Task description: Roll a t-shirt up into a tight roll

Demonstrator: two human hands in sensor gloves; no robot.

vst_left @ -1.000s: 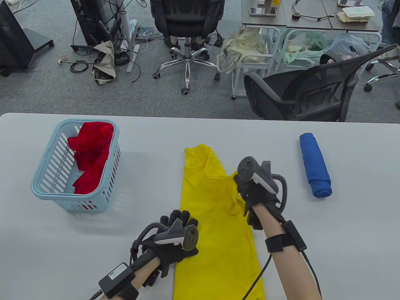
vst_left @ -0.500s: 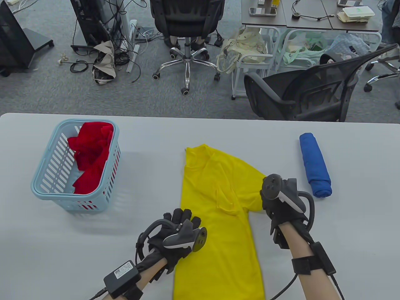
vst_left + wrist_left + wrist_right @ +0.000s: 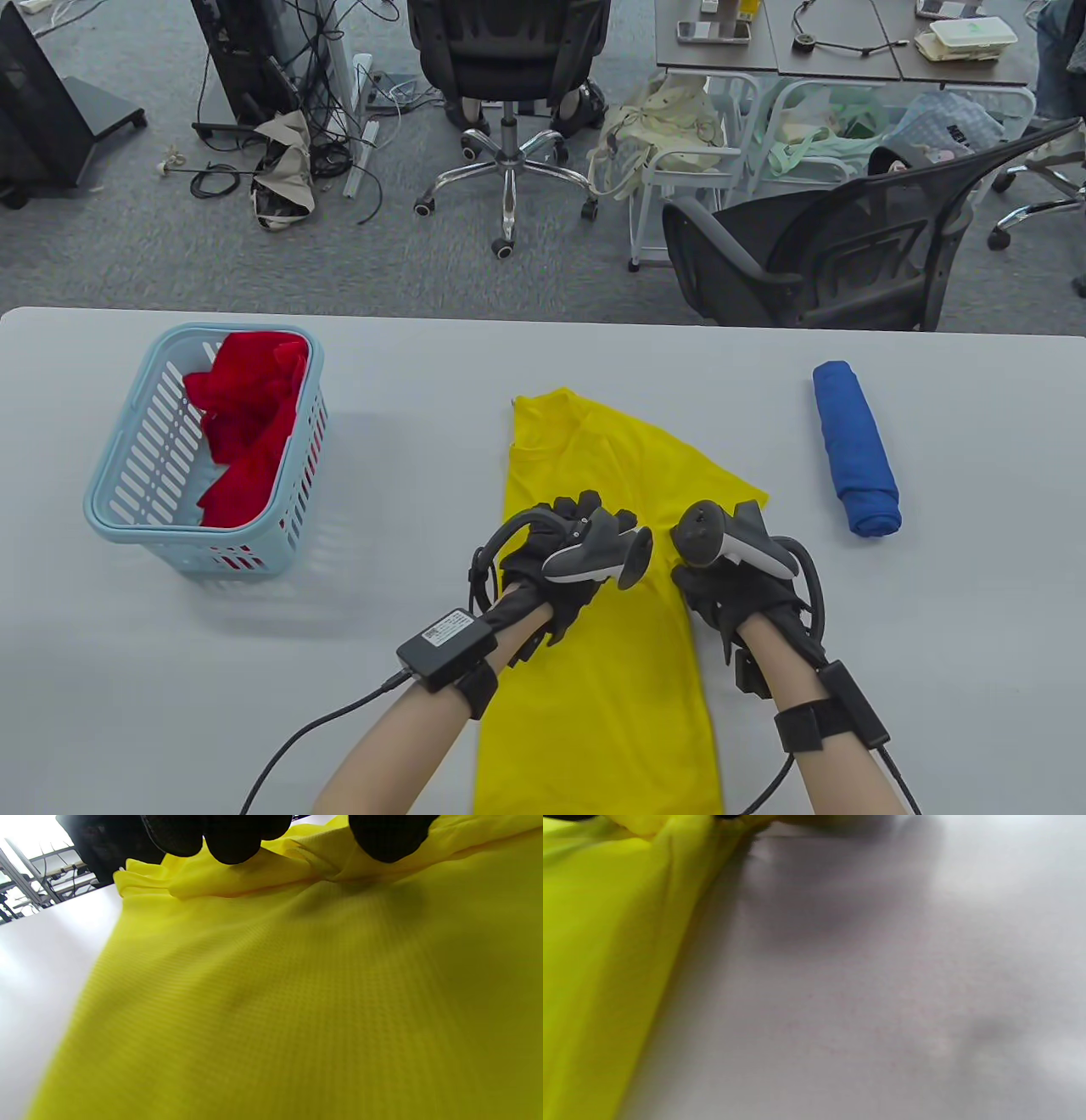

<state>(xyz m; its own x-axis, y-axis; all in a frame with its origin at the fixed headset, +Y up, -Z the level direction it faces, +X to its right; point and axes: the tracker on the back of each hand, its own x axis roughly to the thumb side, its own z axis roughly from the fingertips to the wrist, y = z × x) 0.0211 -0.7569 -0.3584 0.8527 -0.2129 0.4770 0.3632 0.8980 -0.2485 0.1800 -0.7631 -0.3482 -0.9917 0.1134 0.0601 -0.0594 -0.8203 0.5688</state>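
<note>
A yellow t-shirt (image 3: 602, 679) lies on the white table (image 3: 933, 637) as a long strip, collar at the far end, with one sleeve spread out to the right. My left hand (image 3: 585, 511) is on the shirt's middle. In the left wrist view its fingertips (image 3: 225, 840) and thumb press down on either side of a raised fold of yellow cloth (image 3: 297, 984). My right hand (image 3: 700, 586) sits at the shirt's right edge just below the sleeve. In the right wrist view the yellow cloth (image 3: 594, 942) bunches up into that hand at the top edge.
A light blue basket (image 3: 195, 533) holding red clothes (image 3: 246, 424) stands at the table's left. A rolled blue garment (image 3: 853, 446) lies at the right. A black mesh chair (image 3: 848, 246) stands beyond the far edge.
The right hand drew the sleeve out to the right, then came back to the shirt's right edge. The left hand moved from the shirt's left edge up onto its middle.
</note>
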